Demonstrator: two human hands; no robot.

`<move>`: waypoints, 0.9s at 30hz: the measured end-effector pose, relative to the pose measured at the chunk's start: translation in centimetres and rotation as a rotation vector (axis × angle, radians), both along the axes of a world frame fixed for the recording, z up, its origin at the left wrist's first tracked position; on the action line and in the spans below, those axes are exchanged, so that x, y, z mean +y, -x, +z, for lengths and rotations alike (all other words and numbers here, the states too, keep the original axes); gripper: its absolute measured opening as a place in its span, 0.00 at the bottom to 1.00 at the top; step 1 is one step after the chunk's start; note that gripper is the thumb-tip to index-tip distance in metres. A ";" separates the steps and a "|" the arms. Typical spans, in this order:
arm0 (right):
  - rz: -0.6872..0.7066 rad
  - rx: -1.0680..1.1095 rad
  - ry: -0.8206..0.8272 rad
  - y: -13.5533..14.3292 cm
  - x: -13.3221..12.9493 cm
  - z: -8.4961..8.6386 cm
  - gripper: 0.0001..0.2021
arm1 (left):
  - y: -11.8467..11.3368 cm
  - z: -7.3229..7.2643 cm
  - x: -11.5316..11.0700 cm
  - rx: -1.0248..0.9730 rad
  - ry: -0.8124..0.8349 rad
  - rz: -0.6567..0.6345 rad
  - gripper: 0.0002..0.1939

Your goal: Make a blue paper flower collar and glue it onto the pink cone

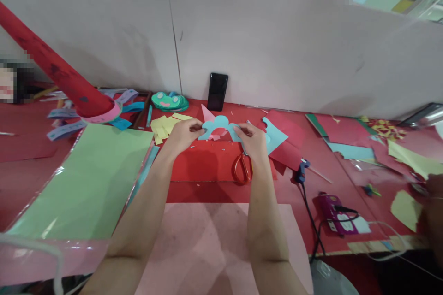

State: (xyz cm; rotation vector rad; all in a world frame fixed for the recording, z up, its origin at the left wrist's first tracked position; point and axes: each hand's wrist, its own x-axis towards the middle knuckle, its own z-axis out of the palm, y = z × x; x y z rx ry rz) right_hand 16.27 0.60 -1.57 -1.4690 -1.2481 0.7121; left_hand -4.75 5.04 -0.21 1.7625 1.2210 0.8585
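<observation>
Stretched between my two hands is a light blue paper cutout (pixel 221 122) with a scalloped, cloud-like top edge. My left hand (pixel 187 132) pinches its left end, and my right hand (pixel 252 136) pinches the right end. Red-handled scissors (pixel 243 169) lie just below my right hand, their blades partly hidden by it. A pointed light blue paper offcut (pixel 276 136) rests to the right. Small pink paper scraps (pixel 218 136) show under the cutout, over a red sheet (pixel 207 161).
A black phone (pixel 218 91) leans against the white partition. Yellow paper strips (pixel 163 127), green frog-face cutouts (pixel 169 101) and a large green sheet (pixel 90 175) lie left. At right are a glue gun (pixel 302 171) and a purple power box (pixel 334 214) with cables. Another person's hand (pixel 434 189) shows far right.
</observation>
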 end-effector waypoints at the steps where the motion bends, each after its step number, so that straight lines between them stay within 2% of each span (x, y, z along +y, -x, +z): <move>1: 0.002 0.003 -0.004 -0.1 0.0 0.0 0.13 | 0.0 0.0 0.0 0.000 0.004 -0.006 0.13; 6: 0.004 -0.022 -0.011 -0.2 0.0 -0.2 0.13 | -0.2 -0.2 0.0 0.021 0.007 -0.037 0.10; 12: 0.017 -0.005 -0.005 0.1 0.1 0.0 0.15 | -0.2 0.0 -0.1 0.051 -0.013 -0.027 0.14; 16: -0.080 0.015 0.013 -0.9 -0.2 0.0 0.19 | 0.1 0.1 0.0 0.057 -0.042 0.031 0.15; 19: -0.204 -0.140 0.157 -2.4 -1.4 -0.7 0.17 | 0.4 0.0 0.3 0.030 -0.077 0.083 0.16; 22: -0.129 -0.391 0.439 -3.8 -3.7 -2.1 0.13 | 0.5 -0.1 0.5 -0.010 -0.090 0.132 0.15; 25: -0.170 -0.621 0.684 -4.2 -5.8 -3.5 0.14 | 0.7 0.2 0.5 -0.045 -0.096 0.139 0.13; 27: -0.151 -0.711 0.751 -4.0 -6.6 -4.1 0.15 | 0.8 0.5 0.3 -0.067 -0.106 0.129 0.13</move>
